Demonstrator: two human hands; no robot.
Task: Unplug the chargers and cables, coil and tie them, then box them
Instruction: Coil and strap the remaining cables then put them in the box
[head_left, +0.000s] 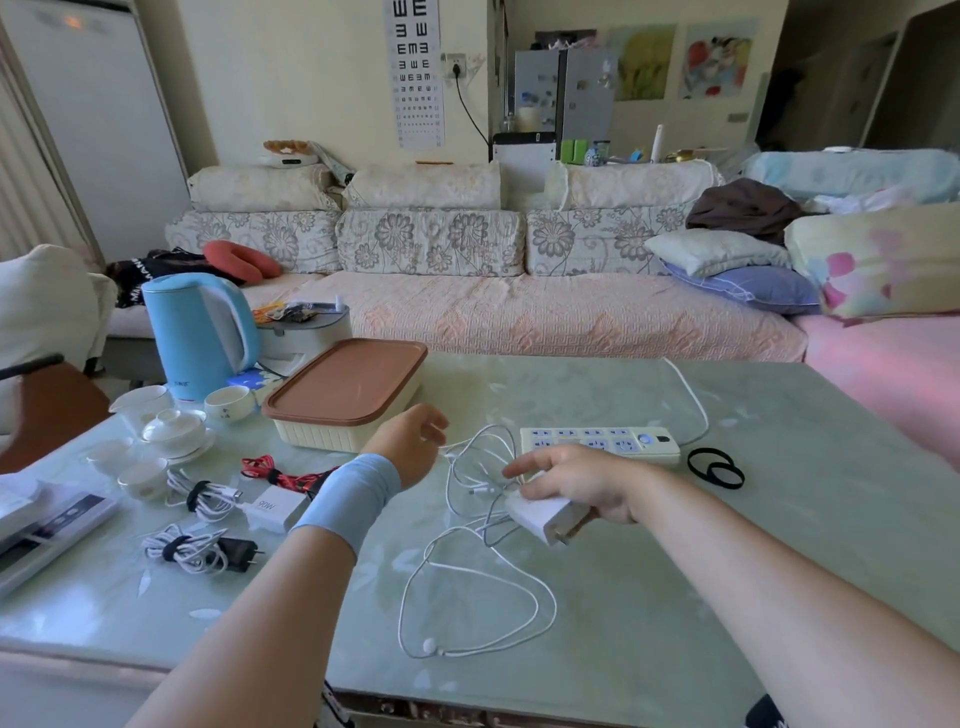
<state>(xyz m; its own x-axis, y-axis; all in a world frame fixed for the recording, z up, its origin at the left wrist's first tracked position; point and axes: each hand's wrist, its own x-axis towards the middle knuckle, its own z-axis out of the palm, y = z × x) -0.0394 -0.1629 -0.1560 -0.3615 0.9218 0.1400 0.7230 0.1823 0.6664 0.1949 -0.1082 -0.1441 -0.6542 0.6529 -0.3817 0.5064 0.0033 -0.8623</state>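
Head view shows me the coiling step under way: the right hand (576, 486) has its fingers clamped on the white charger (540, 519), whose prongs are free of the power strip (600, 444) just behind it, so that unplugging is done. Its white cable (431, 646) trails loose over the bench (779, 519), some loops gathered between the hands and a wider loop lying nearer me. The left hand (410, 449) hovers at the far loops with fingers loosely curled; whether they pinch the cable I cannot tell. Tied white bundles (202, 499) lie at the left, near a red cable (280, 474) and a 90W charger (272, 506) (those look finished, or close to it). I judge the next move calls for drawing the slack into even loops against the charger, then reaching for one of the black bands (716, 467) lying right of the strip to tie it. The box (345, 395), brown lid still on, waits behind the left hand
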